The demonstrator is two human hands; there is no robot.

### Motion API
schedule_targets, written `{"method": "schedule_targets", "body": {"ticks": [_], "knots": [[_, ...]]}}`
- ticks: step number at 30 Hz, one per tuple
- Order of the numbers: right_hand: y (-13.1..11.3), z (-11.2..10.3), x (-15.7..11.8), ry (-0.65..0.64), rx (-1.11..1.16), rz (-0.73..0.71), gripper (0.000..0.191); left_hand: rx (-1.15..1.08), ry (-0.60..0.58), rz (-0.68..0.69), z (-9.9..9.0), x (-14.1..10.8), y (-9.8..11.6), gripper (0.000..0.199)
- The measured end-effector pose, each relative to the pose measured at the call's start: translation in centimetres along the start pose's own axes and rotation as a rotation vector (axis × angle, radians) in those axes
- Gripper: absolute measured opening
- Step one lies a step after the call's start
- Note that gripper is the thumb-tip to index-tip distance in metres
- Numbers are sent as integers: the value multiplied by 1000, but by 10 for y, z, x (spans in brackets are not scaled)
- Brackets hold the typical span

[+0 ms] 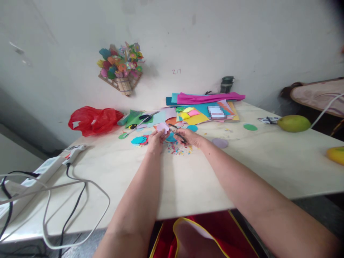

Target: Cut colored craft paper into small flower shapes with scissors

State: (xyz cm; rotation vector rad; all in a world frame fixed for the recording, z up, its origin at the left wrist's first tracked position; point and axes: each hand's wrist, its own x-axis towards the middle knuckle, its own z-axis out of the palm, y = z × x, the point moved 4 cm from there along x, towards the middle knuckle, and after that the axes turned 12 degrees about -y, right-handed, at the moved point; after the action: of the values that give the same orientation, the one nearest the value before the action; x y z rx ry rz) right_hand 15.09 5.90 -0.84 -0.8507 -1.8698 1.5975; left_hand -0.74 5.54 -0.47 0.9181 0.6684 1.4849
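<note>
Pinched in my left hand [156, 140] is a small piece of lilac paper [162, 127] with a rounded, notched edge. My right hand [188, 137] grips a pair of scissors with dark handles [181, 138], their blades pointing left at the paper's edge. Below both hands lie scattered colourful paper scraps [179, 148]. Beside my left hand rests a stack of blue scallop-edged paper pieces [139, 140], with some red paper next to it. A blue paper disc [192, 128] lies just behind my right hand, and a lilac disc [220, 143] is to its right.
Coloured paper sheets [204, 114] and a rolled magenta sheet [209, 97] lie at the back. A second pair of scissors [145, 117] and a red plastic bag [94, 120] are left of them. Cables and a power strip [48, 168] occupy the left; a green-yellow fruit [294, 123] sits right.
</note>
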Motion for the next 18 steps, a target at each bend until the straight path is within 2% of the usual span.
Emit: {"method": "schedule_targets", "body": {"ticks": [5, 13, 18], "knots": [[-5, 2, -4, -22, 49, -25, 26, -9, -7, -10, -1, 0, 1, 13], [4, -2, 2, -14, 116, 11, 14, -30, -28, -14, -2, 1, 1, 10], [6, -3, 4, -18, 88, -31, 19, -30, -41, -18, -2, 0, 1, 10]]}}
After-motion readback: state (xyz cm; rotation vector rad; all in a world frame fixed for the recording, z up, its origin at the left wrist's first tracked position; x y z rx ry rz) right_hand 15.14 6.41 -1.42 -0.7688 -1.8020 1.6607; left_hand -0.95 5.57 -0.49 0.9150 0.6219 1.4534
